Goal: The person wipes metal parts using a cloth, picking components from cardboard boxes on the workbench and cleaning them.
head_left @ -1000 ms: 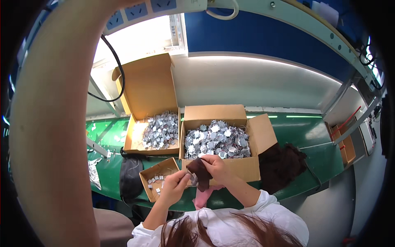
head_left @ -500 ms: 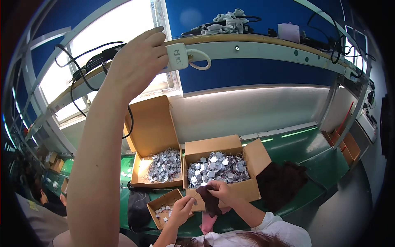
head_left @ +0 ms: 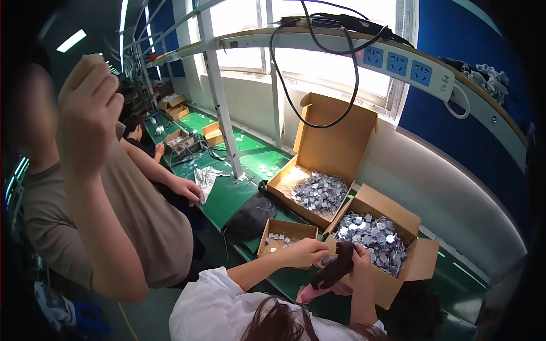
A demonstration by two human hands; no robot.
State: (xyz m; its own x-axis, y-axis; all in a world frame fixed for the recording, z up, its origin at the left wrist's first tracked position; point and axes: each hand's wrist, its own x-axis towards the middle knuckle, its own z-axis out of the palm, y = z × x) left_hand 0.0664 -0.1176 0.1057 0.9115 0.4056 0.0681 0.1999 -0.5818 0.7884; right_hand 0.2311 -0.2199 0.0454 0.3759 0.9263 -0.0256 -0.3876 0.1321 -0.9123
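Observation:
My right hand (head_left: 360,261) is closed on a strip of dark brown cloth (head_left: 335,268), which hangs down over a piece of pink cloth (head_left: 310,292). Beside it my left hand (head_left: 308,253) is pinched, its fingertips close to the cloth's edge; whatever they hold is too small to make out. Just beyond my hands stands an open cardboard box (head_left: 422,250) heaped with small silver-grey pieces (head_left: 372,236). A shallow cardboard tray (head_left: 310,232) with several small pale square pieces lies past my left hand.
Another open carton (head_left: 335,133) holds small grey wired pieces. A black bag (head_left: 250,219) lies beside the tray. At left stands a co-worker (head_left: 108,216), one hand raised, the other near a striped cloth (head_left: 207,181). Above runs a shelf with a power strip (head_left: 406,68) and looping black cable.
My view has swung left, so the boxes sit further right. The co-worker's arm has drawn back from the power strip. My hands still work at the brown cloth.

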